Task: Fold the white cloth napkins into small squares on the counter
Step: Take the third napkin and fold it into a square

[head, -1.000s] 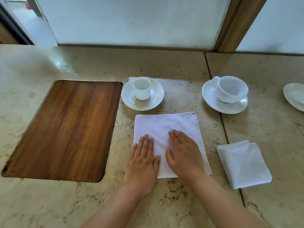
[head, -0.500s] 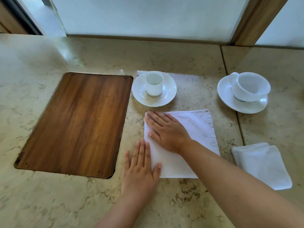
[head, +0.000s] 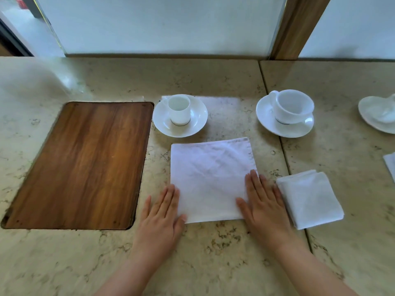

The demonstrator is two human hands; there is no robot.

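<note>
Head view: left hand is lying flat, fingers straight, palm down on the beige marble counter, its thumb and forefinger touching the near-left corner of the flat white cloth napkin. Right hand is also lying flat with straight fingers, pressing the napkin's near-right edge. Just right of it, a smaller folded white cloth square is sitting on the counter. Beyond the napkin, a small white cup on a white saucer and a wider white cup on a saucer are standing. A brown wooden inset panel is lying at left.
</note>
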